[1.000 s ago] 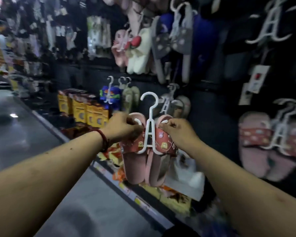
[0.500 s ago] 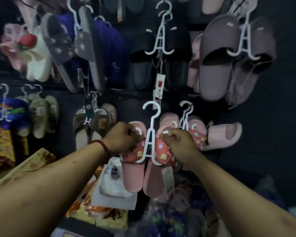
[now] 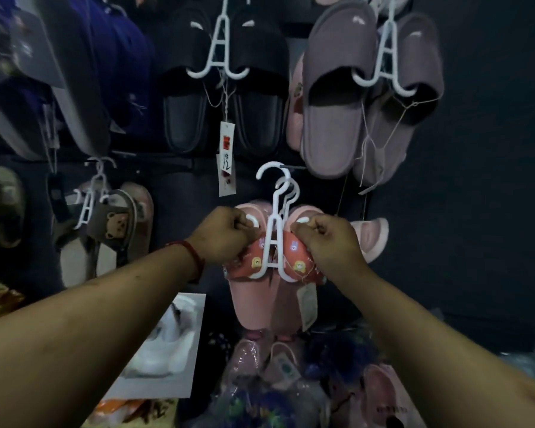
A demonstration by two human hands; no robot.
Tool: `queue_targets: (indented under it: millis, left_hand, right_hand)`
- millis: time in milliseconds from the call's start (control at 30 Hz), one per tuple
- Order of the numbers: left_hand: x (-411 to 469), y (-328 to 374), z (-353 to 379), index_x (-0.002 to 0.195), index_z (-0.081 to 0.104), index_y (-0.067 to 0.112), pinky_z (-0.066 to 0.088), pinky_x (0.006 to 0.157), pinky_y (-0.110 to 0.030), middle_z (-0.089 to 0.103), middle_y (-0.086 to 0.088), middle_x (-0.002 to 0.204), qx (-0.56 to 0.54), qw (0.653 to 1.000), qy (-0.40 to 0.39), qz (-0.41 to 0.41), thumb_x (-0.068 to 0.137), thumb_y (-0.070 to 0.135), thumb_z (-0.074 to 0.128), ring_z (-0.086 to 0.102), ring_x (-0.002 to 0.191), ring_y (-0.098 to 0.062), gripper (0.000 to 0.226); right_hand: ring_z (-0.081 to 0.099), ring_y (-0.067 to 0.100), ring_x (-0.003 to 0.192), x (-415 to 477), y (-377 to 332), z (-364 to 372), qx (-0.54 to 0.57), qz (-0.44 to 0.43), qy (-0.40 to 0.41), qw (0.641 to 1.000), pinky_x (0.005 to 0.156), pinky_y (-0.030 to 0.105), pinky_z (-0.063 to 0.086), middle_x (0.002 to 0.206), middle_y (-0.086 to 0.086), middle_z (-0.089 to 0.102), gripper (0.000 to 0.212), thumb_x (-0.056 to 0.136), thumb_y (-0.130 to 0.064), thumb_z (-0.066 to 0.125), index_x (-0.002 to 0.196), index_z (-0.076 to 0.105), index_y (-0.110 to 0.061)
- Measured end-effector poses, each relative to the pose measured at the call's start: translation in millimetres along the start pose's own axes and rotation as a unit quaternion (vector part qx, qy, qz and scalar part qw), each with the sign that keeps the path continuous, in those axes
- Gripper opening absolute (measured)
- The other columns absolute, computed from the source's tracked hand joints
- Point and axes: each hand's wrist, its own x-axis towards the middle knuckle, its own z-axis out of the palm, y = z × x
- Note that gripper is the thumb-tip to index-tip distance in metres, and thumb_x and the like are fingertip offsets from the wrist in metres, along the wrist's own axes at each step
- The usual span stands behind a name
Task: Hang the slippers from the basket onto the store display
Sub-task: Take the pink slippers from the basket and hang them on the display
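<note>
Left hand [image 3: 226, 234] and right hand [image 3: 325, 239] each grip pink slippers [image 3: 254, 291] on white hanger [image 3: 274, 230], hook at display peg [image 3: 286, 166].

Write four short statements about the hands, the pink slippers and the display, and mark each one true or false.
1. The left hand and right hand each hold the pink slippers on a white hanger. True.
2. The left wrist is bare. False: it wears a red band.
3. Black slippers hang above the held pair. True.
4. A slipper with a bear face hangs right of the hands. False: the bear-face slipper hangs to their left.
</note>
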Motion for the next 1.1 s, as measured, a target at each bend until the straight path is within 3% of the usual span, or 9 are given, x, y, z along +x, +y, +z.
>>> queue_targets:
  millis: [167,467,667,733,833,967,1100]
  left_hand:
    - [-3.3,-10.4,4.1,0.095,0.056,-0.014,0.050,0.063,-0.034,0.061,-0.013,0.072,0.002,1.000,0.007,0.007,0.095,0.012,0.066,0.057,0.066,-0.023,0.028]
    - [-28.5,-5.3,-4.4,0.093,0.054,-0.012,0.050,0.054,-0.025,0.062,-0.014,0.073,0.048,0.998,0.006,0.028,0.095,0.012,0.066,0.058,0.065,-0.021,0.027]
    - [-23.7,6.5,6.8,0.094,0.057,-0.012,0.052,0.058,-0.029,0.064,-0.014,0.073,0.071,0.997,0.001,0.030,0.095,0.015,0.065,0.060,0.061,-0.019,0.029]
    - [-17.8,5.3,12.1,0.093,0.058,-0.013,0.051,0.056,-0.028,0.064,-0.014,0.072,0.075,0.997,0.001,0.027,0.095,0.014,0.064,0.059,0.058,-0.018,0.028]
    - [-4.6,-2.4,17.9,0.092,0.060,-0.010,0.056,0.064,-0.038,0.067,-0.019,0.073,0.089,0.996,0.010,0.015,0.095,0.017,0.064,0.061,0.060,-0.022,0.027]
    - [17.3,-9.8,22.2,0.085,0.063,-0.005,0.059,0.073,-0.049,0.070,-0.023,0.080,0.106,0.994,0.025,0.001,0.093,0.021,0.065,0.063,0.066,-0.027,0.027]
    - [38.1,-11.1,29.7,0.084,0.062,-0.010,0.058,0.071,-0.048,0.068,-0.029,0.082,0.107,0.994,0.028,-0.010,0.093,0.020,0.066,0.061,0.065,-0.029,0.031]
  right_hand:
    - [0.065,0.034,0.066,-0.4,4.8,0.5,-0.024,-0.030,-0.007,0.999,0.064,0.046,0.056,0.062,0.016,0.061,0.038,0.088,-0.022,0.068,0.058,0.052,-0.005]
    - [0.067,0.034,0.072,-26.7,7.3,8.4,0.008,0.009,0.004,1.000,0.066,0.047,0.058,0.070,0.018,0.065,0.036,0.087,-0.021,0.067,0.059,0.051,-0.006]
    - [0.059,0.041,0.065,-26.6,10.2,-3.8,0.027,0.012,0.013,0.999,0.063,0.051,0.055,0.067,0.026,0.058,0.039,0.080,-0.031,0.064,0.063,0.050,0.002]
    - [0.062,0.034,0.063,-22.6,13.6,-4.7,0.021,0.019,0.019,0.999,0.063,0.047,0.054,0.067,0.024,0.060,0.038,0.085,-0.025,0.066,0.064,0.052,0.003]
    - [0.063,0.036,0.065,-12.8,21.2,-2.0,0.007,0.025,0.021,0.999,0.062,0.043,0.053,0.066,0.022,0.060,0.037,0.088,-0.021,0.066,0.065,0.053,0.005]
    - [0.055,0.019,0.055,4.5,33.5,3.5,-0.013,0.036,0.014,0.999,0.059,0.038,0.049,0.052,0.003,0.051,0.042,0.089,-0.022,0.066,0.053,0.046,-0.011]
    - [0.059,0.024,0.061,26.6,45.1,7.8,-0.037,0.064,0.022,0.997,0.063,0.038,0.050,0.052,0.001,0.051,0.044,0.088,-0.027,0.066,0.051,0.044,-0.016]
